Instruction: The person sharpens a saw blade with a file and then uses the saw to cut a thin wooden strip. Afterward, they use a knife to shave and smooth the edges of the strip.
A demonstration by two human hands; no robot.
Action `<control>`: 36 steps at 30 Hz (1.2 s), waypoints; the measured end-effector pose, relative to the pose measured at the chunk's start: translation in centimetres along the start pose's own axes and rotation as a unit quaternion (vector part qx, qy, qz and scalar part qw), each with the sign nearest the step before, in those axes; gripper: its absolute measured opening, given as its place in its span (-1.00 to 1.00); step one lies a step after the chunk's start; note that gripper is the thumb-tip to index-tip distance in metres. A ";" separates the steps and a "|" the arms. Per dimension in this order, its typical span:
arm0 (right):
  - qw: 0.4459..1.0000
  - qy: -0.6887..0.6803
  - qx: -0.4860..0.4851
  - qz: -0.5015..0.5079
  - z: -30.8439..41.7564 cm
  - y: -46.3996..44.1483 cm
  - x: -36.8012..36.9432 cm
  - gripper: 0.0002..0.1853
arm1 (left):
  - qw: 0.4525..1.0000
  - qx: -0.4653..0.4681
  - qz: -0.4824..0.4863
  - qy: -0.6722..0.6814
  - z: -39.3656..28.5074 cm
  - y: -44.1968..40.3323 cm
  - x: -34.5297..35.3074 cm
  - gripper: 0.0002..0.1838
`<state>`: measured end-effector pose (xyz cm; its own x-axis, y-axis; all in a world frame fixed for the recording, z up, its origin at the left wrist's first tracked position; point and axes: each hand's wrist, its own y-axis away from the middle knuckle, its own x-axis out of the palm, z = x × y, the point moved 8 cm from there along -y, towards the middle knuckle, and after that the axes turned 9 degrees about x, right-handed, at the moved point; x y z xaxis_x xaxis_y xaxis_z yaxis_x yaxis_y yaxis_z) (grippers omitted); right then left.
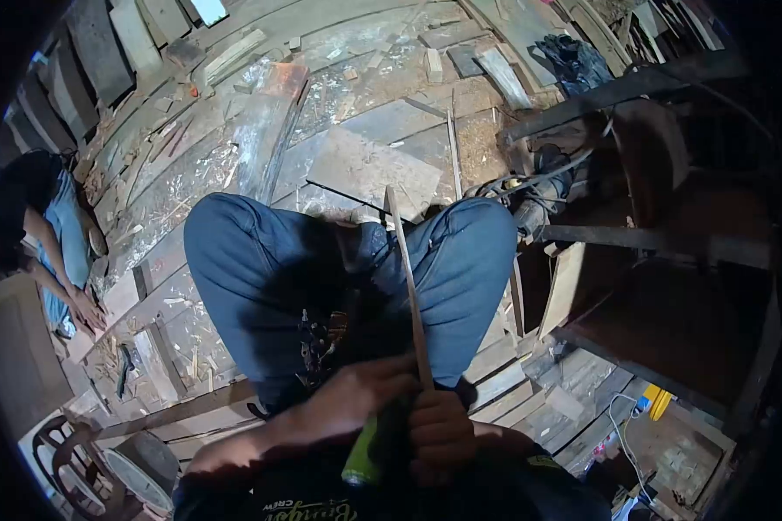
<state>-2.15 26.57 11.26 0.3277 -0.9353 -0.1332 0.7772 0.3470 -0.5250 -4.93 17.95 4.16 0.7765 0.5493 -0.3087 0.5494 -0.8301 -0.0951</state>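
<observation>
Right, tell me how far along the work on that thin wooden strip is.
Cutting looks done: the wooden strip is already long and narrow. It is in hand now, with the right hand gripping its lower end and the left hand, blurred, close by. Finishing and fitting are probably left, since the strip is held up loose, joined to nothing visible; its surface is too unclear to judge smoothness.

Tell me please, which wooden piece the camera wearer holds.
The long, thin strip between the knees, gripped by the right hand; the boards beyond lie on the floor.
</observation>
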 end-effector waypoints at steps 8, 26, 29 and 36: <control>0.999 -0.019 0.024 -0.020 0.0 0.2 -0.3 -0.65 | 0.983 -0.089 -0.158 0.002 0.8 0.4 -6.1 -0.71; 0.999 -0.009 -0.005 0.030 -0.1 0.3 0.3 -0.60 | 0.995 0.026 -0.051 -0.078 -0.4 -1.6 -4.2 -0.58; 1.000 -0.011 -0.014 0.023 0.0 -0.1 0.2 -0.60 | 0.993 0.026 -0.030 -0.109 -0.3 -1.5 -3.1 -0.57; 0.999 -0.026 -0.038 -0.017 -0.2 0.3 0.0 -0.62 | 0.994 0.003 -0.026 -0.106 -0.6 -1.5 -3.6 -0.70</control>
<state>-2.04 26.63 10.93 0.3308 -0.9409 -0.0722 0.7452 0.3074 -0.5917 -8.39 17.28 6.00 0.6644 0.5585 -0.4966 0.5840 -0.8026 -0.1215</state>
